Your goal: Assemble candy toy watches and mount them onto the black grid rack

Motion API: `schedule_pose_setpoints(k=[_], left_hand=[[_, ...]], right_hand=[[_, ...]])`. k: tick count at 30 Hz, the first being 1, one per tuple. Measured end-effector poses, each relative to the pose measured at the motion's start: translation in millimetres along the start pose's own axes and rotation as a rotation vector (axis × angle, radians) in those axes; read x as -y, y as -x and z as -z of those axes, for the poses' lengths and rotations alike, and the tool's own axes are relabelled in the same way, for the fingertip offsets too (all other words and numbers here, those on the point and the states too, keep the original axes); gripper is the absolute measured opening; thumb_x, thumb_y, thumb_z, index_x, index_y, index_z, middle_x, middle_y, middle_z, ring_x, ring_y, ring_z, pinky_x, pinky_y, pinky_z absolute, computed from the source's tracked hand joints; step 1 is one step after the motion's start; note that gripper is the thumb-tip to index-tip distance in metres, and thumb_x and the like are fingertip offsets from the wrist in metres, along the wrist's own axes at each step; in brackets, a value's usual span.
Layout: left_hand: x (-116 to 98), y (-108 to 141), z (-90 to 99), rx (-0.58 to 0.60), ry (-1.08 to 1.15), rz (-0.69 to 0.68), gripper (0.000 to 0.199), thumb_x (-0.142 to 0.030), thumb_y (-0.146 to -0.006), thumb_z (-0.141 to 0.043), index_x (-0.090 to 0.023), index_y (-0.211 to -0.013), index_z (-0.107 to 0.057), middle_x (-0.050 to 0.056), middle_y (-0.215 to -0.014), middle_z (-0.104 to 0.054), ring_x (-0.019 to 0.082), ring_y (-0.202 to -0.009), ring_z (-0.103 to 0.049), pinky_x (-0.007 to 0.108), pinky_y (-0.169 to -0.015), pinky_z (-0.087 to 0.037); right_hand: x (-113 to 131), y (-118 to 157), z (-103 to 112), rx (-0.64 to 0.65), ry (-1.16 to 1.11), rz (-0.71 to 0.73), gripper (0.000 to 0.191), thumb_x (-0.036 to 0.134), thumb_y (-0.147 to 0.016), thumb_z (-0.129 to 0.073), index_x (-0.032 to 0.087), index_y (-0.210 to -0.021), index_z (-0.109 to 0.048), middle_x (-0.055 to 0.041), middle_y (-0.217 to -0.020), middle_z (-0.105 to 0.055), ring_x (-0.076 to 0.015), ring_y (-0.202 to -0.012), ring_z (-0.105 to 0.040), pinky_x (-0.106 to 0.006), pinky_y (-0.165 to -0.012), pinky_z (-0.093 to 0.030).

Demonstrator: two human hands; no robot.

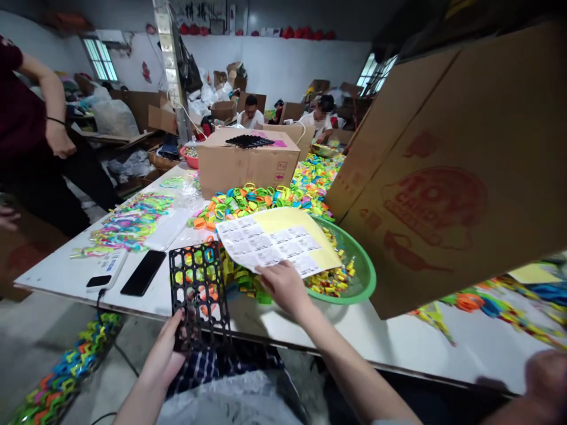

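Note:
My left hand [165,348] grips the lower left edge of a black plastic grid tray [172,280], which is tilted up at the table's near edge. Colours show through its holes. My right hand [283,286] is closed on the near edge of a sticker sheet [252,241], with white printed labels and bare yellow backing; its thumb is partly hidden. The sheet lies over a green basket [371,274] of small wrapped candies [330,286] and part of a heap of colourful plastic pieces [248,198].
A cardboard box [243,168] with a black grid on top stands behind the heap. A larger carton [425,177] leans at the right. Phone [143,273] and power bank [107,270] lie left. One person [26,118] stands left; another person's hand [547,375] is at lower right.

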State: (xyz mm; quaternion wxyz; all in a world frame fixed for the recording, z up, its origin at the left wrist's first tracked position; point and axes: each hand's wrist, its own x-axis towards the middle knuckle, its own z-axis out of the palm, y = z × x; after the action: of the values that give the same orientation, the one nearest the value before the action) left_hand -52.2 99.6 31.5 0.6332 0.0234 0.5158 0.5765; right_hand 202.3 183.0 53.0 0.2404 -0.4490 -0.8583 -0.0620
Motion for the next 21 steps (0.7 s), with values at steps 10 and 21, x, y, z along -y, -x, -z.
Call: schedule_pose_setpoints(k=[10,21], left_hand=[[13.0,-27.0,-23.8,0.314,-0.049,0.182,0.024,-0.022,-0.087,-0.053,-0.010,-0.107,-0.060,0.011,-0.090,-0.072,0.020,-0.083,-0.069,0.033,-0.082,-0.056],[18.9,-40.3,-38.5,0.231,-0.127,0.072,0.022,-0.018,-0.084,-0.058,-0.011,-0.104,-0.062,0.009,-0.091,-0.073,0.021,-0.088,-0.069,0.032,-0.082,-0.056]], right_hand=[[69.1,36.1,-34.5,-0.015,-0.284,-0.104,0.012,0.017,-0.086,-0.053,0.021,-0.086,-0.064,-0.0011,-0.078,-0.068,-0.0151,-0.072,-0.057,-0.032,-0.076,-0.032],[-8.3,84.5,9.8,-0.207,-0.008,-0.604,0.031,0.041,-0.091,-0.045,0.019,-0.093,-0.067,-0.0093,-0.094,-0.069,-0.0244,-0.088,-0.057,-0.036,-0.078,-0.036]])
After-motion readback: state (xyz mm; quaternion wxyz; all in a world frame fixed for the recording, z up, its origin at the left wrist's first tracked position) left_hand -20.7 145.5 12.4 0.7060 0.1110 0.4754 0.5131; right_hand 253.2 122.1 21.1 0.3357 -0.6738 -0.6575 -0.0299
